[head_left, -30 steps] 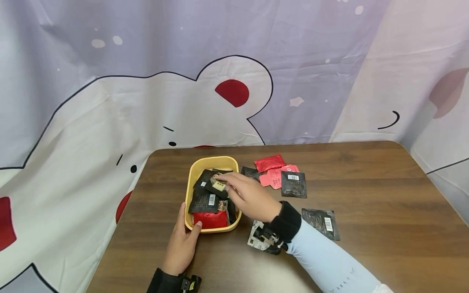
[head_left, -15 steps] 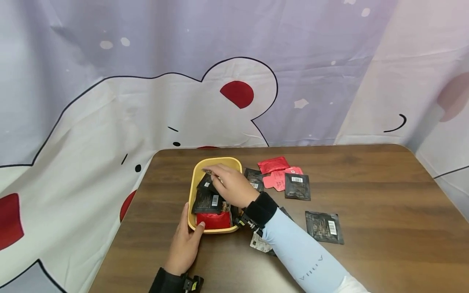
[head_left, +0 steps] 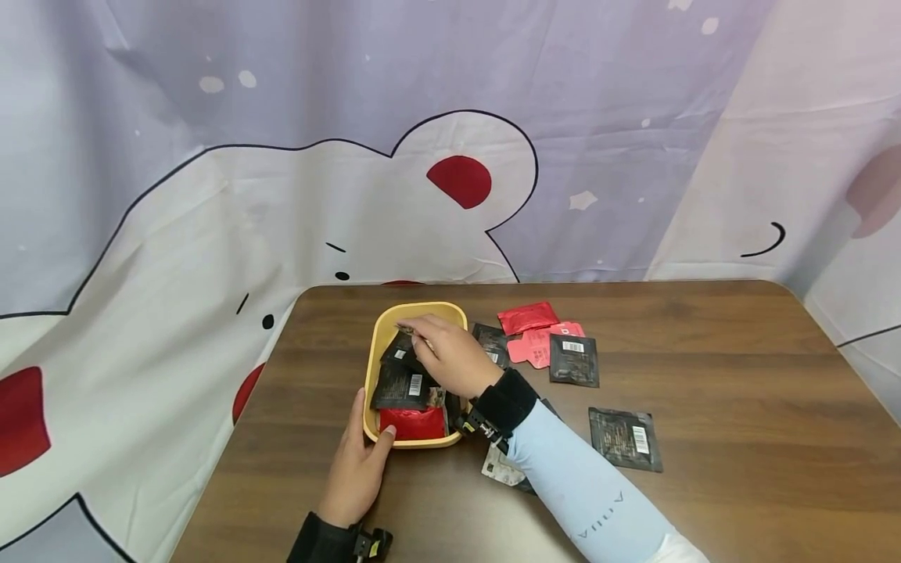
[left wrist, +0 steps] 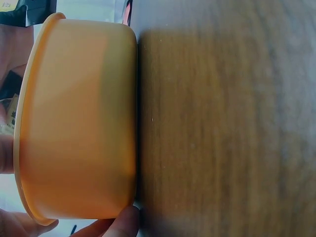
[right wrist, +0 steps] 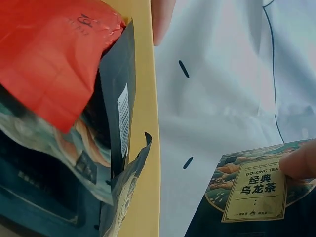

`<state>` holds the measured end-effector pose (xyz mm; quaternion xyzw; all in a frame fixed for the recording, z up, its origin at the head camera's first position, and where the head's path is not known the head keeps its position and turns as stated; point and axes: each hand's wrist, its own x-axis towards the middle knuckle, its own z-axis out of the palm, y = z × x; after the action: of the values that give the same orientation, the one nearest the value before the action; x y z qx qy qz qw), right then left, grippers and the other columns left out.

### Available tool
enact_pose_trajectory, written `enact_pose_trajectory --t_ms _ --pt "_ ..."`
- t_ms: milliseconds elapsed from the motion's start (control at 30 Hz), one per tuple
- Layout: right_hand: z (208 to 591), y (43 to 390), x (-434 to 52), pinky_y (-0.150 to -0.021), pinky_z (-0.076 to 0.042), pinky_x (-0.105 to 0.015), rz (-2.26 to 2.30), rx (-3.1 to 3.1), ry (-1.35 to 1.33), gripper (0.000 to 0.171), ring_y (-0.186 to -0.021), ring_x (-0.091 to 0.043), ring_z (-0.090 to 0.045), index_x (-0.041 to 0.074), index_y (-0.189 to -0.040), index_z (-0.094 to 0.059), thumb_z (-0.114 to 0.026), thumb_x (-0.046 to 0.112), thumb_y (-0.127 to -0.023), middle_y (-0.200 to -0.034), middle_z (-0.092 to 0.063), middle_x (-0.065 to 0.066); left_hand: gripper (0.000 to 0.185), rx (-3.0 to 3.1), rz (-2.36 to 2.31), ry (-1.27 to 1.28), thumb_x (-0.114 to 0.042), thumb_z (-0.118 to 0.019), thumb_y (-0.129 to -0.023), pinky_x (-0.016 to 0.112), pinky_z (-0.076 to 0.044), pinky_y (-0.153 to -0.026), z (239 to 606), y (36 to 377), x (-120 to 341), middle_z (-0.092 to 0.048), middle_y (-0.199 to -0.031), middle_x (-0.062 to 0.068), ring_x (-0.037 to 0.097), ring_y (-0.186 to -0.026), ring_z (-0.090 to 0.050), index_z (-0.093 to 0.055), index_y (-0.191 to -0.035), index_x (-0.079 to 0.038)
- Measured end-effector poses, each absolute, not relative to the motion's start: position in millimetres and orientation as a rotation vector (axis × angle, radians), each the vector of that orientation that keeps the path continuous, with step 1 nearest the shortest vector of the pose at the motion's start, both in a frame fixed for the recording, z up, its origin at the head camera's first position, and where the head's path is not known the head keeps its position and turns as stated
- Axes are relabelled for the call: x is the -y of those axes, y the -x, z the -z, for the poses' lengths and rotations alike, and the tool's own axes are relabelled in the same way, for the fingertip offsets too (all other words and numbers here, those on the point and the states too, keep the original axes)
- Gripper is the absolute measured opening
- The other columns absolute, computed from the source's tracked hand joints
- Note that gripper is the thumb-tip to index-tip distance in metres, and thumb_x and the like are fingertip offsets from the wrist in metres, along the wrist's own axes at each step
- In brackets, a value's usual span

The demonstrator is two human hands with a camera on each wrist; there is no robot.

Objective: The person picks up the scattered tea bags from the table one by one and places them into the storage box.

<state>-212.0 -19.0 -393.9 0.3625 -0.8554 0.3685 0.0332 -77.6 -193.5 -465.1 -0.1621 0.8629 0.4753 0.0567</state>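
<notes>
A yellow plastic bin point(head_left: 382, 332) stands on the table, holding black tea packets point(head_left: 400, 387) and a red packet point(head_left: 411, 424). My left hand point(head_left: 354, 473) grips its near left corner, thumb at the rim and fingers along the outer side; the left wrist view shows the bin's wall point(left wrist: 79, 118) close up. Over the back of the bin, my right hand point(head_left: 454, 356) pinches a dark tea packet point(right wrist: 256, 192) labelled "Oolong Tea". In the head view the packet is seen nearly edge-on, and the right hand and wrist hide part of the contents.
Right of the bin lie a red packet point(head_left: 528, 317), a pink-red packet point(head_left: 538, 344) and black packets point(head_left: 573, 360). Another black packet point(head_left: 625, 439) is farther right. A pale patterned packet point(head_left: 501, 467) is partly under the right forearm. A patterned curtain point(head_left: 281, 211) hangs behind the table.
My right hand has moved left across the bin, and the pinched tea packet has tilted up from lying nearly flat over the pile. My left hand stays at the bin's corner.
</notes>
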Motion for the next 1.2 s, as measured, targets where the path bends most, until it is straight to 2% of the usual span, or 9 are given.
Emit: enact_pose_trajectory --t_ms 400,700,933,1200 --pt "393.2 211.4 16.1 -0.111 -0.048 -0.040 -1.131 2.660 -1.123 0.040 -0.130 -0.020 -0.060 0.013 -0.143 -0.058 -0.050 0.017 -0.105 -0.139 -0.063 -0.006 0.084 -2.624 -1.446 0.474 -0.032 -0.057 -0.101 0.061 -0.024 -0.120 464.3 77.2 192.5 -0.016 -0.169 0.017 0.040 -0.154 -0.025 -0.002 -0.164 -0.023" --pt "392.0 210.5 13.4 -0.119 -0.039 -0.045 -1.097 2.764 -1.115 0.070 -0.145 -0.024 -0.045 0.018 -0.157 -0.038 -0.064 0.042 -0.097 -0.156 -0.047 -0.005 0.084 -2.622 -1.431 0.465 -0.032 -0.056 -0.101 0.062 -0.024 -0.120 462.5 78.2 191.8 -0.015 -0.170 0.018 0.041 -0.154 -0.024 -0.001 -0.164 -0.022" --pt "391.6 208.8 8.4 -0.123 -0.032 -0.049 -1.015 2.789 -1.130 0.078 -0.150 -0.025 -0.037 0.021 -0.160 -0.032 -0.066 0.047 -0.095 -0.162 -0.039 -0.003 0.085 -2.618 -1.424 0.466 -0.032 -0.056 -0.101 0.061 -0.024 -0.120 462.1 78.6 191.9 -0.015 -0.170 0.018 0.041 -0.154 -0.024 -0.001 -0.164 -0.022" --pt "387.4 202.7 -5.6 -0.126 -0.022 -0.053 -1.023 2.819 -1.154 0.081 -0.152 -0.021 -0.033 0.023 -0.161 -0.028 -0.065 0.050 -0.094 -0.163 -0.036 -0.002 0.085 -2.607 -1.428 0.474 -0.033 -0.056 -0.102 0.060 -0.023 -0.121 463.0 78.1 193.8 -0.014 -0.170 0.016 0.040 -0.155 -0.023 0.001 -0.164 -0.022"
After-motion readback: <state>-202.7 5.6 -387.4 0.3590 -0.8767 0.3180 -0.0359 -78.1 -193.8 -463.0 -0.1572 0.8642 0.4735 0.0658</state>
